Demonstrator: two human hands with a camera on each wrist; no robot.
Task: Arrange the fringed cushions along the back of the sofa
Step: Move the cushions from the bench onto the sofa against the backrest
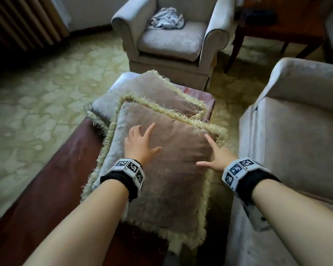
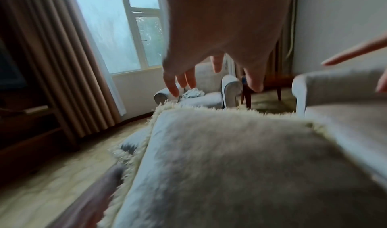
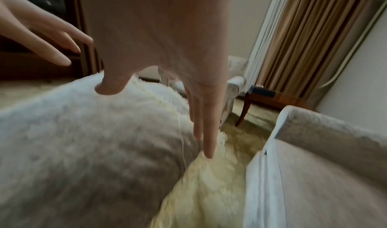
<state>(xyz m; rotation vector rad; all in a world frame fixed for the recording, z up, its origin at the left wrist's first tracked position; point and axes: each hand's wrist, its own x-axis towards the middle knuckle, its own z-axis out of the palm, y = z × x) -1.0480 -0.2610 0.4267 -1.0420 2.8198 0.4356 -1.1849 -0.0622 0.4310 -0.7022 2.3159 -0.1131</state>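
Hovering with fingers spread, gripping nothing: my left hand and right hand.
Below lies the top mauve velvet cream-fringed cushion, overlapping its twin on a dark red bench.

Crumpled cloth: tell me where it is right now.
In the head view the crumpled cloth lies at the top centre, on the seat of the armchair at the back, beyond the two stacked cushions.

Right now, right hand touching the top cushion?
Cannot tell. In the right wrist view the right hand stretches open-fingered over the top cushion, but blur hides any contact.
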